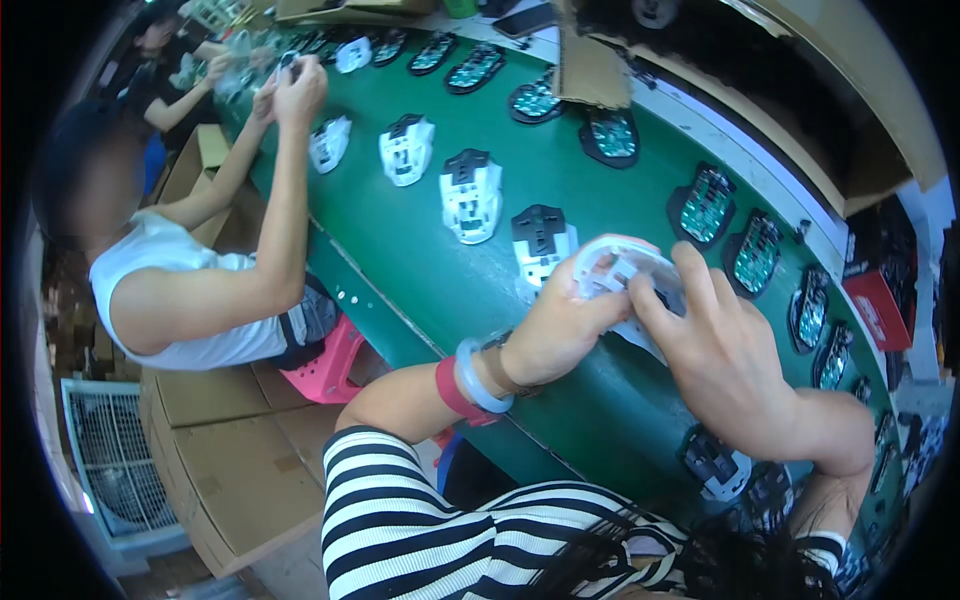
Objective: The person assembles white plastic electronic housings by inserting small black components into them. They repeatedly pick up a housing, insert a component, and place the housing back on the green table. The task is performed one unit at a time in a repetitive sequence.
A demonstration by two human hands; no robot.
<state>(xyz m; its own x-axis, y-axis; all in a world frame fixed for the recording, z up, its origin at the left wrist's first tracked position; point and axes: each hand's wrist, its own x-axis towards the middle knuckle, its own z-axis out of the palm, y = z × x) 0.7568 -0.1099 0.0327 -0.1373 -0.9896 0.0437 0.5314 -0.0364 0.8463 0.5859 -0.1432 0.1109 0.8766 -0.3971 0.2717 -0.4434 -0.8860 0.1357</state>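
Observation:
A white curved shell, apparently a computer mouse's top cover (612, 252), is tilted up over the green bench with its hollow side toward me. My left hand (558, 335) grips it from the left, thumb along the lower rim. My right hand (725, 350) is bent round its right side, with fingertips pressed into the hollow; any small part under them is hidden. Just beyond my left hand lies a white shell with a black insert (543, 240). Nearest below my right hand is another black-and-white shell (715, 462).
More white shells, such as this one (471, 195), line the green bench (400, 270). Black mouse bases with green circuit boards (702, 203) run along the far side. A cardboard flap (592, 75) overhangs them. A co-worker (200, 270) sits at left, near cartons (240, 490) and a fan (120, 460).

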